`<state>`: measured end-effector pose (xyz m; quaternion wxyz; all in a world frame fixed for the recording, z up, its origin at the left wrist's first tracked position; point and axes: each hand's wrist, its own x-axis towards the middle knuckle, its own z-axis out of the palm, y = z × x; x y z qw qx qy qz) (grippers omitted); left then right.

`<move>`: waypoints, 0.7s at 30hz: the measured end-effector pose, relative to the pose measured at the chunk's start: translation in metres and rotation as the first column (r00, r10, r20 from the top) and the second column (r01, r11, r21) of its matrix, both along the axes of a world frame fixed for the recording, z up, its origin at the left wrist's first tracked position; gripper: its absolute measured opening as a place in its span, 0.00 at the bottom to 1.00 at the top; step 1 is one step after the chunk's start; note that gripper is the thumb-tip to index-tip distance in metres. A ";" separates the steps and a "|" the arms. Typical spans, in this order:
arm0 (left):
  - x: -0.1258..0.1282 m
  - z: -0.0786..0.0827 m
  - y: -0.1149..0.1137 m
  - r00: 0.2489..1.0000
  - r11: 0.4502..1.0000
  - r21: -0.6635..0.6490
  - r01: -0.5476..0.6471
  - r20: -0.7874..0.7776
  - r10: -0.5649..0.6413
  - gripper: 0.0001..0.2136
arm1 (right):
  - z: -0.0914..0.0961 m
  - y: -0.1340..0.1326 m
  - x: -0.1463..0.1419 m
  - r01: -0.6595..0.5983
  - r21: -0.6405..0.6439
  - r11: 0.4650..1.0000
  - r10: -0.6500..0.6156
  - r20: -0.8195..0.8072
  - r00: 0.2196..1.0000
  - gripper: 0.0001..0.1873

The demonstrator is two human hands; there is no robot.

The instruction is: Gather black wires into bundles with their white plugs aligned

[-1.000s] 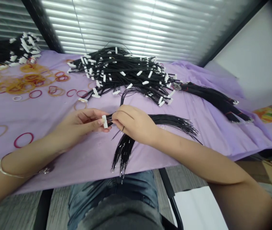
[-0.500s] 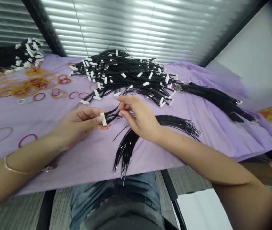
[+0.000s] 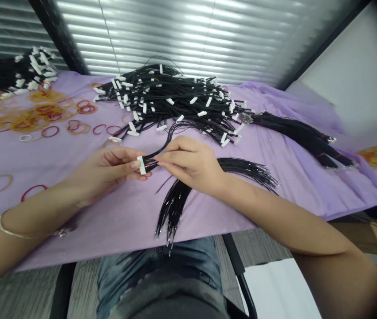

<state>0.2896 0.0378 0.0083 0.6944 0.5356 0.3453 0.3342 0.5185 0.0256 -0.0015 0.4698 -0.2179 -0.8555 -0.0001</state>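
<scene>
Between thumb and fingers, my left hand (image 3: 115,167) pinches a white plastic connector (image 3: 141,165). Black wires (image 3: 162,150) run out of its right side, and some curve back towards the pile. My right hand (image 3: 191,161) is closed just right of the connector, its thumb and fingertips pinching wires close to it; which strands they hold is hard to make out. Under and beside the right hand lie two fans of loose black wires with shiny metal tips, one bundle (image 3: 175,204) pointing at the table's front edge, another bundle (image 3: 248,170) pointing right.
Behind my hands rises a pile of black cables with white connectors (image 3: 175,99). Tied black bundles (image 3: 295,133) lie to its right. Rubber bands (image 3: 38,117) are scattered at left, near another cable stack (image 3: 25,71). A purple cloth (image 3: 115,230) covers the table.
My right hand has moved left and slightly down, its fingertips now pinching nearer the connector. More of the wires curving back towards the pile show. The left hand keeps its hold on the connector.
</scene>
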 end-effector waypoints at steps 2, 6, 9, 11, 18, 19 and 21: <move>0.000 0.000 0.000 1.000 1.000 0.005 0.001 -0.017 -0.001 0.11 | 0.002 -0.003 -0.002 0.010 -0.002 1.000 -0.010 0.012 1.000 0.07; 0.000 0.002 -0.001 1.000 1.000 0.014 -0.006 -0.019 0.006 0.11 | 0.005 -0.006 -0.003 0.044 0.006 0.999 -0.045 0.079 0.996 0.08; 0.000 0.003 -0.001 1.000 1.000 0.017 -0.009 -0.015 0.009 0.11 | 0.005 -0.006 -0.005 0.068 0.005 0.998 -0.068 0.107 0.992 0.09; 0.000 0.003 -0.001 1.000 1.000 0.017 -0.008 -0.013 0.008 0.10 | 0.003 -0.005 -0.006 0.076 0.003 0.997 -0.076 0.117 0.990 0.09; -0.001 -0.001 0.000 0.999 1.000 0.012 -0.013 -0.040 0.013 0.10 | 0.003 -0.007 -0.011 0.082 0.003 0.997 -0.082 0.095 0.992 0.10; -0.001 -0.001 0.000 0.999 1.000 0.009 -0.014 -0.036 0.014 0.10 | 0.003 -0.007 -0.011 0.086 -0.001 0.996 -0.085 0.096 0.992 0.10; 0.000 0.000 0.000 1.000 1.000 0.007 -0.008 -0.021 0.008 0.10 | 0.004 -0.009 -0.011 0.091 -0.019 0.996 -0.088 0.112 0.990 0.10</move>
